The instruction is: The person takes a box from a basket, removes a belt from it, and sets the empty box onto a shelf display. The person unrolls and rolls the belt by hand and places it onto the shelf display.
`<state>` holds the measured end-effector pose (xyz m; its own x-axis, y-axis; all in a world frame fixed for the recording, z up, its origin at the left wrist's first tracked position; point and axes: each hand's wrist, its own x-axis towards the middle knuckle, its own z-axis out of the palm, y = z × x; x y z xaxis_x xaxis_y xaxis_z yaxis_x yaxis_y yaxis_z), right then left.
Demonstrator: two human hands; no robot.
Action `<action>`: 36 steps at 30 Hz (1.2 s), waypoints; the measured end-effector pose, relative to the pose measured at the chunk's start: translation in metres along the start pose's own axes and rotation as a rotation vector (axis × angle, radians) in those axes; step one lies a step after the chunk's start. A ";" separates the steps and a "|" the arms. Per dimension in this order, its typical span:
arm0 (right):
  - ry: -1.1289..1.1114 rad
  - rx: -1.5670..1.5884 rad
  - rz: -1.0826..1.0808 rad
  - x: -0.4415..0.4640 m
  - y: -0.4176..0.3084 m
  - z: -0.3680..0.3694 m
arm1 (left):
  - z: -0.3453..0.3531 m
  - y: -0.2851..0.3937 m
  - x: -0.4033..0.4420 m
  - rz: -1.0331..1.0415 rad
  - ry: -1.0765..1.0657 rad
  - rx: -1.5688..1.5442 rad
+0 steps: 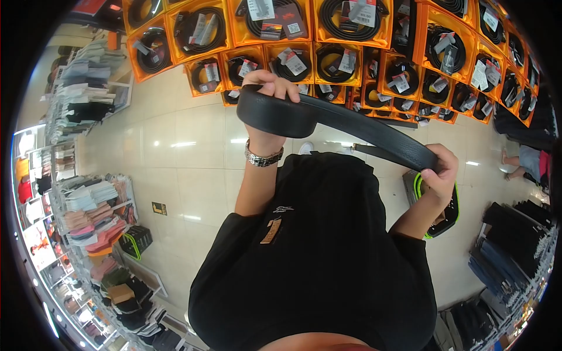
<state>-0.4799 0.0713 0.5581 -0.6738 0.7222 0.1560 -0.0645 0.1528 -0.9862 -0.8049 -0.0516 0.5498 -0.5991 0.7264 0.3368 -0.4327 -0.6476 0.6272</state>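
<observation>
A black leather belt point(369, 130) is stretched between my two hands in front of my chest. At its coiled end, my left hand point(270, 88) has its fingers wrapped over the top of the roll; a metal watch is on that wrist. Farther right, my right hand point(440, 169) pinches the belt where it bends, thumb below. A narrow strip of the belt hangs under the middle stretch. Beyond my hands, rows of orange boxes point(314, 48) hold coiled black belts with white tags.
Folded clothes point(93, 216) fill racks on the left, with a black basket point(138, 241) beside them. Dark trousers point(509, 245) hang on the right. A green-rimmed basket point(453, 206) stands on the floor near my right arm. Another person's legs point(513, 166) show at the far right.
</observation>
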 end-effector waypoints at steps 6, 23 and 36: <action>0.153 -0.007 -0.040 -0.013 0.014 -0.027 | -0.013 0.000 -0.003 0.029 0.012 0.096; 0.264 0.004 -0.091 -0.021 0.026 -0.040 | -0.003 0.012 -0.008 0.243 -0.252 0.761; 0.317 0.088 -0.160 -0.026 0.029 -0.046 | -0.010 0.006 -0.003 0.238 -0.464 0.762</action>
<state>-0.4300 0.0883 0.5284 -0.3894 0.8691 0.3049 -0.2227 0.2323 -0.9468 -0.8124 -0.0603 0.5452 -0.2145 0.7196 0.6605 0.3261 -0.5847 0.7429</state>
